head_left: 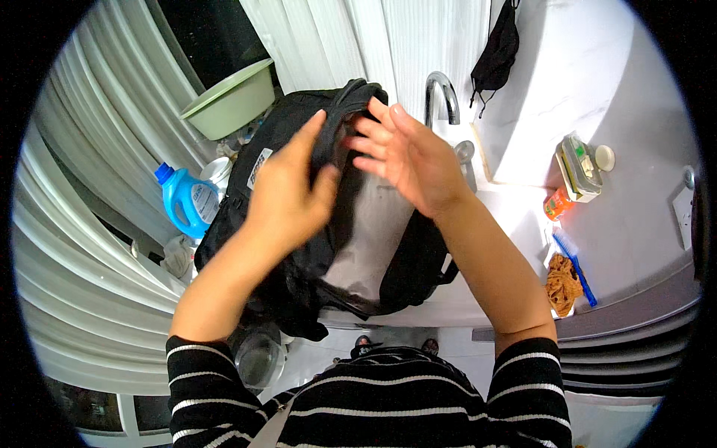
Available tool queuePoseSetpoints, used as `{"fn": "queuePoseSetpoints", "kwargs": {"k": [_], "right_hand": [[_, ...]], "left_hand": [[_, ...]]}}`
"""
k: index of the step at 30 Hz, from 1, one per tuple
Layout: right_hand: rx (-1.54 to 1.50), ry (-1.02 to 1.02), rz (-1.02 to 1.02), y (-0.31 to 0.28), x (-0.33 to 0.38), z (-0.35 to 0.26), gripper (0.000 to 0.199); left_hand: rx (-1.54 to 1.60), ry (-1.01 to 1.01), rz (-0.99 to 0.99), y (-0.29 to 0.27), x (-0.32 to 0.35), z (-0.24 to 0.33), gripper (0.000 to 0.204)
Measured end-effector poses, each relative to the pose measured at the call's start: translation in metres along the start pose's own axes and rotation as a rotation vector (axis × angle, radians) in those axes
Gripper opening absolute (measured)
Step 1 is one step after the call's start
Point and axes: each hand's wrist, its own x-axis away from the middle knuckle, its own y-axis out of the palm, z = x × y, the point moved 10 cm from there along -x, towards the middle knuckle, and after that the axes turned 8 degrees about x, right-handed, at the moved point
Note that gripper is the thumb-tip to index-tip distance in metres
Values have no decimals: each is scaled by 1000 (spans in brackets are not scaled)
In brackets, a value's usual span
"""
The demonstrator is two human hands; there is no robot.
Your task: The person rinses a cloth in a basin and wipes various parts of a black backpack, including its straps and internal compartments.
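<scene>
Here black backpack (299, 246), grey inner panel; left hand (287, 198) pinching top strap, right hand (407, 157) open.

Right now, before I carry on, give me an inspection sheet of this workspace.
Surface: white sink counter, bare beside the basin.
Job's things: black fabric backpack with a grey inner panel, resting over the sink under a chrome tap.
Clutter: blue detergent bottle, pale green plastic basin, orange-brown rag, blue brush, small orange container, soap dish.
Hands: left hand grips the backpack's top edge; right hand open, fingers spread at the opening.
Cables: nothing seen.
Surroundings: white ribbed wall panels; black cloth hanging on the wall.
</scene>
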Motion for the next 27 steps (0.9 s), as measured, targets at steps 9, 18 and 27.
{"fn": "queuePoseSetpoints", "kwargs": {"k": [9,18,27], "right_hand": [[2221,246,-515,-23,75,121,65],[2164,490,-622,-14,51,110,48],[1999,404,-609,12,-9,154,36]], "left_hand": [[6,90,233,-113,-44,-20,46],[-135,220,291,-113,-39,11,47],[-79,188,248,-86,-46,9,43]]}}
